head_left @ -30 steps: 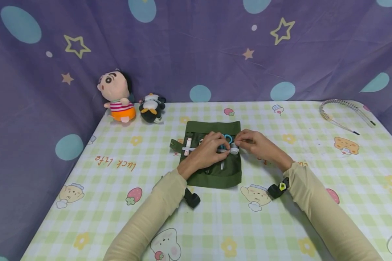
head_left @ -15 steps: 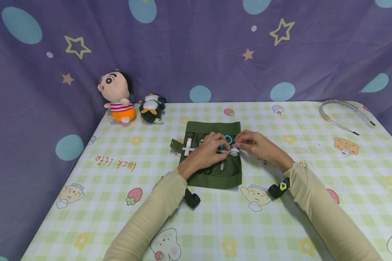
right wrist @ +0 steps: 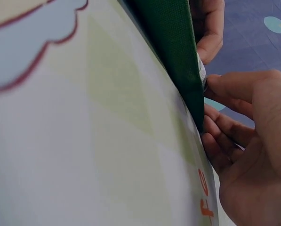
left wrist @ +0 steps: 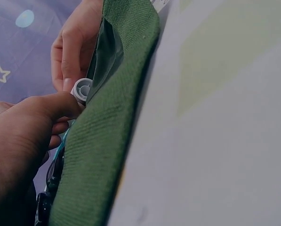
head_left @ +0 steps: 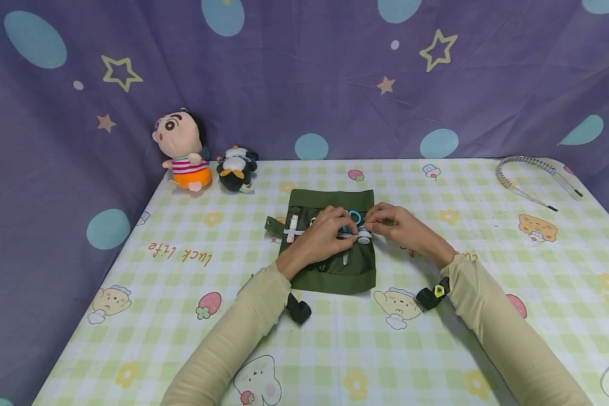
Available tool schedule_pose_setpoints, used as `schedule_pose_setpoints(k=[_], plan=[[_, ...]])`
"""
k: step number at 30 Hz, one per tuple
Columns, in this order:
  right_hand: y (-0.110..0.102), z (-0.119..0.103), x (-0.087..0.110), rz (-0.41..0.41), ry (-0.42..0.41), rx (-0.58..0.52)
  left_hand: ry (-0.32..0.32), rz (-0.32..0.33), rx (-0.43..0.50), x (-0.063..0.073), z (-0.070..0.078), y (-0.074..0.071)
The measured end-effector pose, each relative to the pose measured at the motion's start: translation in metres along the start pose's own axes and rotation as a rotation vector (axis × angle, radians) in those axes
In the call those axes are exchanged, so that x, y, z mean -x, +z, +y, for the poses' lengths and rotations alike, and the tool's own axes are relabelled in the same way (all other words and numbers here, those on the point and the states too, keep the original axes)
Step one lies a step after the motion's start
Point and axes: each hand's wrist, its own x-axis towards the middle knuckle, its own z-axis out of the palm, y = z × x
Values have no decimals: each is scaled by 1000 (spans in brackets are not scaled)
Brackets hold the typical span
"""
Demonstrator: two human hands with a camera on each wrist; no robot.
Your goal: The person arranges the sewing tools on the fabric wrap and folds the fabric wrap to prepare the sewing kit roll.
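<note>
An olive-green fabric tool roll [head_left: 335, 281] lies unfolded on the table. A pale elastic band [head_left: 298, 232] crosses it, with a small white spool [head_left: 363, 239] under the band at the right edge. My left hand [head_left: 326, 234] reaches across the roll and pinches at the spool's left side. From the right, the thumb and fingers of my right hand [head_left: 397, 223] pinch the spool's other side. I cannot tell whether either hand also grips the band. In the left wrist view the spool [left wrist: 83, 88] shows a hollow, spoked end. Teal-handled scissors [head_left: 355, 216] sit beside it, partly hidden.
A slim pink-and-white item [head_left: 292, 221] is tucked in the band at left, near a snap tab [head_left: 273, 226]. A striped-shirt plush doll [head_left: 185, 152] and a penguin plush [head_left: 235, 169] stand back left. A headband [head_left: 525, 180] lies back right on the patterned tablecloth [head_left: 182, 338].
The spool has slid slightly toward the front of the roll under the band, its end now facing up more. Both hands stay in nearly the same place.
</note>
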Motion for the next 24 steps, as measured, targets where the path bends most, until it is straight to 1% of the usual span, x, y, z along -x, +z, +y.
schedule_pose_setpoints(k=[4, 9, 13, 19, 24], plan=[[1, -1, 1, 19, -1, 19, -4, 1, -3, 1, 1, 0], [2, -3, 0, 70, -5, 66, -18, 9, -10, 2, 2, -2], [2, -4, 0, 112, 19, 81, -27, 33, 4, 8, 2, -9], [-1, -3, 0, 204, 8, 48, -33, 84, 49, 26, 5, -22], [-6, 0, -1, 273, -1, 36, -59, 120, 53, 49, 7, -32]])
